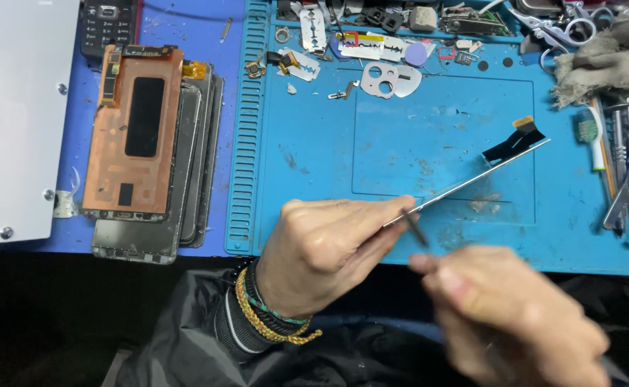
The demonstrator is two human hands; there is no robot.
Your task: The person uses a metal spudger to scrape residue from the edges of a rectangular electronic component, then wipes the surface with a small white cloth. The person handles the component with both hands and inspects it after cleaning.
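Phone screens are stacked at the left of the blue mat. Tweezers are pinched between the fingers of the left hand, their tips clamped on a black ribbon cable above the mat. The right hand is blurred just beside; its finger position cannot be told.

— How many phone panels do we count in that stack?
— Perhaps three; the edges overlap. We also count two razor blades, one toothbrush, one scissors.
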